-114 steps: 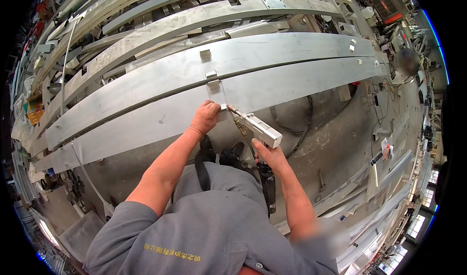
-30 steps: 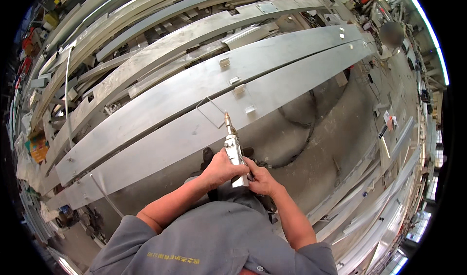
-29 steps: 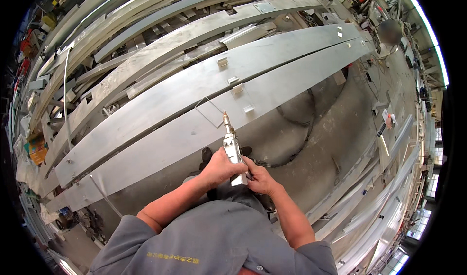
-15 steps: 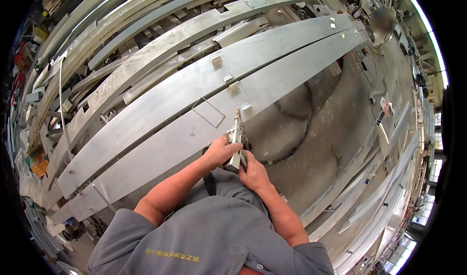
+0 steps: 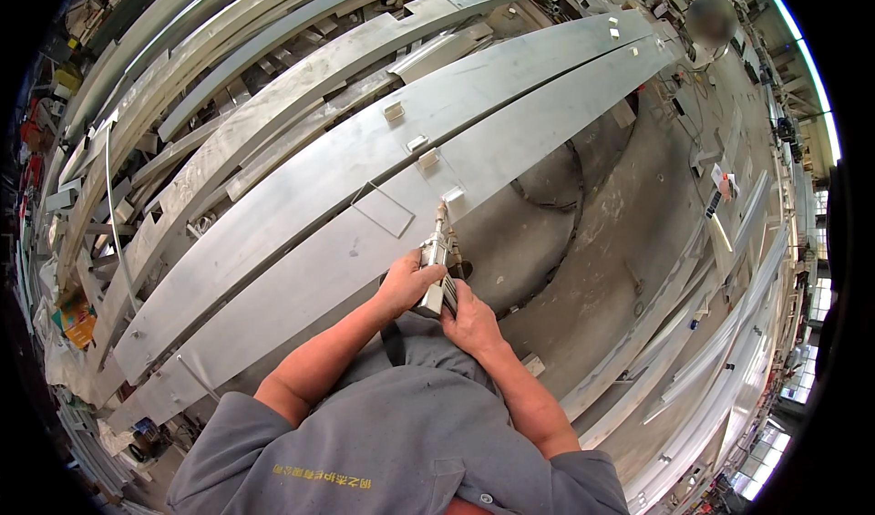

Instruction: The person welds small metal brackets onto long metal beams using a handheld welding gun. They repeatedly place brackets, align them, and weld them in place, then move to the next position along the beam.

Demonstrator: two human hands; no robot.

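Observation:
My left hand (image 5: 410, 282) wraps the upper body of a silver welding gun (image 5: 437, 246) from its left side, thumb on top. My right hand (image 5: 475, 320) closes round the gun's rear lower part, near my waist; its fingertips are partly hidden. Pointing away from me, the copper-coloured nozzle meets or nearly meets a small metal tab (image 5: 454, 196) on the edge of the nearer long grey metal panel (image 5: 301, 260). Another tab (image 5: 428, 159) stands farther in on that panel. A thin rectangular wire frame (image 5: 383, 211) lies left of the nozzle.
A second long panel (image 5: 301, 187) runs alongside, beyond a narrow gap, with more tabs. Curved beams (image 5: 301, 82) are stacked behind it. A black cable (image 5: 578, 187) loops over the concrete floor (image 5: 592, 260). Long metal strips (image 5: 702, 351) lie at right. A blurred round shape (image 5: 712, 21) is at far right.
The nozzle has come closer to the small tab at the panel's edge. The panels sit slightly lower left at their near end and higher at the far end. Both hands keep their hold.

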